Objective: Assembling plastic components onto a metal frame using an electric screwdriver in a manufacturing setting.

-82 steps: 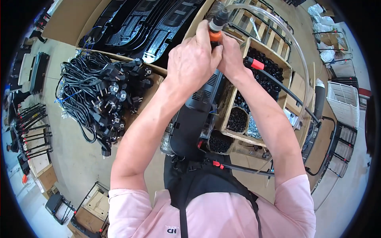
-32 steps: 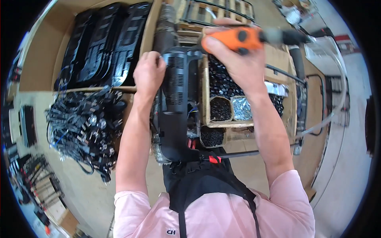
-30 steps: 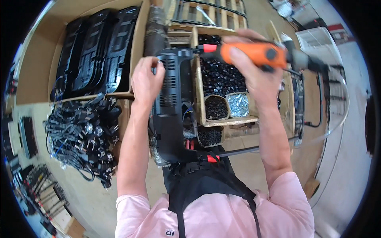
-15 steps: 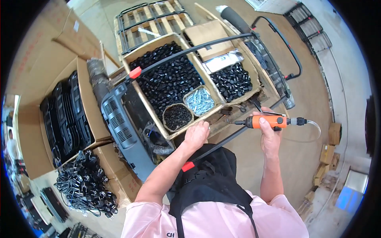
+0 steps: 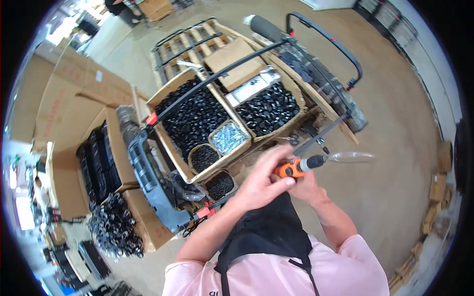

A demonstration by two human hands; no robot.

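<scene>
Orange-bodied powered screwdriver with a clear hose point(image 5: 296, 166) is now gripped by both hands in front of the chest: left hand point(image 5: 259, 185) has come off the grey machine housing point(image 5: 153, 182), fingers curled over the body, right hand point(image 5: 307, 186) wrapped beneath. Wooden crate of black parts point(image 5: 197, 118) lies beyond, untouched.

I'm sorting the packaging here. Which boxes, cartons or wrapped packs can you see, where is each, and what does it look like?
Open cardboard carton: far left, tan, flaps up, black parts inside.
Divided box: centre, shallow, tan, full of small black parts.
Flat cardboard piece: top centre, brown, rectangular.
Silvery wrapped pack: on the black parts, long, shiny.
Small cartons: right edge, brown, on the floor.
</scene>
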